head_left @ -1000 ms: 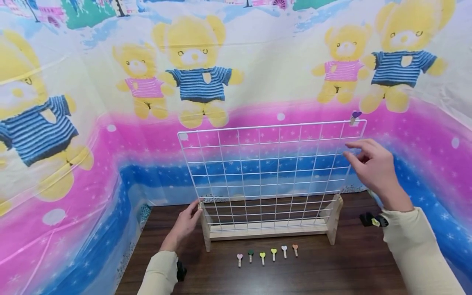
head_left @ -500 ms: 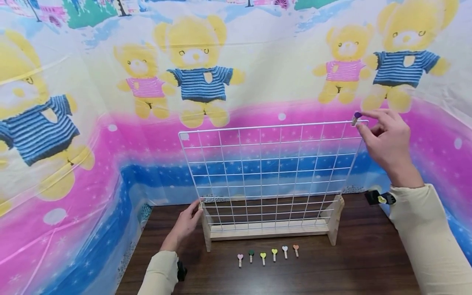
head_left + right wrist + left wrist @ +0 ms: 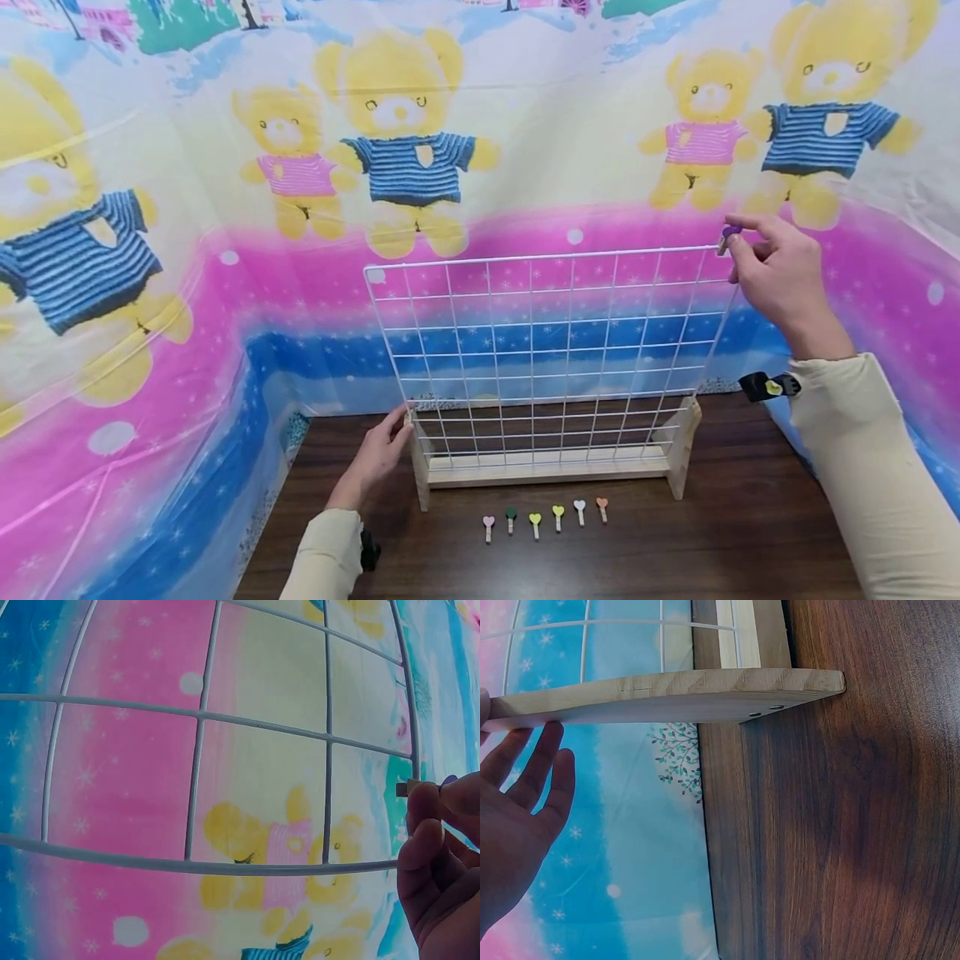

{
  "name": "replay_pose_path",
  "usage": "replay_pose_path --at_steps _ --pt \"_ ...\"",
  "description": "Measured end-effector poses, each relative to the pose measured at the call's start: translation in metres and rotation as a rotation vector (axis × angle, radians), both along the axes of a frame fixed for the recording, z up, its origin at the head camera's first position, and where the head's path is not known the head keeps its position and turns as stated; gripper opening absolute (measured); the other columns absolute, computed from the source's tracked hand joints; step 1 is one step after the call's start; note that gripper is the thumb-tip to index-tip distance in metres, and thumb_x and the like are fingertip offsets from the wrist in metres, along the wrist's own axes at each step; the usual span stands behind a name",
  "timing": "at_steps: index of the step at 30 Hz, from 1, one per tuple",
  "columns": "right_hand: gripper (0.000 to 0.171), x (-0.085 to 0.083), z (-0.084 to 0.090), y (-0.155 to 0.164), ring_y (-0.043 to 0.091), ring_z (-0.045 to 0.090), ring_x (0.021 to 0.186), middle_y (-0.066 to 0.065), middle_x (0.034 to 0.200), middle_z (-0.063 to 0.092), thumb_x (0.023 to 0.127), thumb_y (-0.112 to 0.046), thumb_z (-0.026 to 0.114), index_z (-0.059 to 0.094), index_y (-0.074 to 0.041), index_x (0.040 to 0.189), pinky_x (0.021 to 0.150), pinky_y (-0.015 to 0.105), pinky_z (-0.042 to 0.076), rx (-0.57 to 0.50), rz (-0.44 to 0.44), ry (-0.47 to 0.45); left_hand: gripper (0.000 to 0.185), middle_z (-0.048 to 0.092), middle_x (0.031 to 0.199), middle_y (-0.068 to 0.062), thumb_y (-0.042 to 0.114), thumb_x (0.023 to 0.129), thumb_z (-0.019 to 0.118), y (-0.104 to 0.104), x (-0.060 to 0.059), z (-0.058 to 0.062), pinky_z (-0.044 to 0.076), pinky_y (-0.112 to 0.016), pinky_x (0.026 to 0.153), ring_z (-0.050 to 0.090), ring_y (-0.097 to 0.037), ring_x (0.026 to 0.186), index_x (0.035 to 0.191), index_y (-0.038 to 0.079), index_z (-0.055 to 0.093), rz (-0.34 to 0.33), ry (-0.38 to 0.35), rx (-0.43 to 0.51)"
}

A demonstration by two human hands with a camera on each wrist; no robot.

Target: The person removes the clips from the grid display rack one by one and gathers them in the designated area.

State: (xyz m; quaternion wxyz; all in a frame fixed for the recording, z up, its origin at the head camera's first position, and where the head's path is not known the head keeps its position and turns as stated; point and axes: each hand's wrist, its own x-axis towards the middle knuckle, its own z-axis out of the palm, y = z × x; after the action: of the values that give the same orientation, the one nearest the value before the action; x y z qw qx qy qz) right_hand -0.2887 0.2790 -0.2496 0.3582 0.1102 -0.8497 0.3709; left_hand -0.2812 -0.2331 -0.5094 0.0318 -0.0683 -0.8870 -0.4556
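Observation:
A white wire grid (image 3: 555, 257) stands upright in a pale wooden stand (image 3: 547, 476). At its top right corner my right hand (image 3: 783, 271) pinches a small clothespin with a purple heart (image 3: 731, 229) between thumb and index finger. The right wrist view shows the clothespin's wooden tip (image 3: 402, 790) overlapping the top wire; fingers hide most of the rest. My left hand (image 3: 381, 450) holds the stand's left end piece (image 3: 667, 694), thumb on one side and fingers on the other.
Several heart clothespins lie in a row before the stand, from a pink one (image 3: 488, 529) to an orange one (image 3: 603, 510). A brown wood-grain table (image 3: 637, 558) lies under everything. Behind it hangs a bear-print cloth (image 3: 540, 167).
My right hand has moved up and right to the purple-heart clothespin at the grid's corner and now pinches it. The clothespin sits slightly further right. My left hand has stayed on the stand.

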Motion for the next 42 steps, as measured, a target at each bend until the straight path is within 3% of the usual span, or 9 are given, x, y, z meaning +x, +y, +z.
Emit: replay_pose_path --at_steps 8,17,28,42 --pt "0.033 0.0004 -0.0012 -0.0023 0.003 0.055 0.054 0.003 0.094 0.061 0.095 -0.023 0.057 0.063 -0.008 0.124 0.048 0.014 0.043 -0.016 0.028 0.008 0.043 0.048 0.137 -0.019 0.016 0.101 0.047 -0.001 0.0006 0.0002 0.042 -0.051 0.094 0.048 -0.033 0.122 0.144 0.015 0.042 0.005 0.002 -0.001" --pt "0.027 -0.0018 0.0028 -0.0007 0.004 0.054 0.051 0.004 0.086 0.065 0.095 -0.024 0.059 0.066 -0.006 0.114 0.041 0.018 0.038 -0.016 0.034 -0.023 0.042 0.048 0.136 -0.02 0.016 0.101 0.047 0.0002 0.0018 -0.0004 0.042 -0.051 0.094 0.048 -0.033 0.122 0.143 0.016 0.042 0.011 -0.003 0.009" --pt "0.026 -0.0029 0.006 0.0003 -0.001 0.054 0.052 -0.022 0.079 0.06 0.093 -0.023 0.062 0.067 -0.003 0.109 0.043 0.015 0.038 -0.035 0.025 -0.012 0.042 0.047 0.137 -0.021 0.015 0.101 0.047 0.0005 0.0005 0.0002 0.042 -0.05 0.094 0.048 -0.034 0.121 0.143 0.014 0.042 0.004 0.02 -0.002" --pt "0.027 -0.0006 0.0063 0.0021 0.006 0.052 0.048 -0.02 0.078 0.062 0.092 -0.024 0.063 0.068 -0.002 0.107 0.044 0.017 0.04 -0.108 0.042 -0.038 0.042 0.053 0.129 -0.024 0.023 0.102 0.046 -0.0006 0.0003 -0.0022 0.046 -0.052 0.087 0.052 -0.037 0.114 0.142 0.011 0.043 -0.006 0.091 -0.043"
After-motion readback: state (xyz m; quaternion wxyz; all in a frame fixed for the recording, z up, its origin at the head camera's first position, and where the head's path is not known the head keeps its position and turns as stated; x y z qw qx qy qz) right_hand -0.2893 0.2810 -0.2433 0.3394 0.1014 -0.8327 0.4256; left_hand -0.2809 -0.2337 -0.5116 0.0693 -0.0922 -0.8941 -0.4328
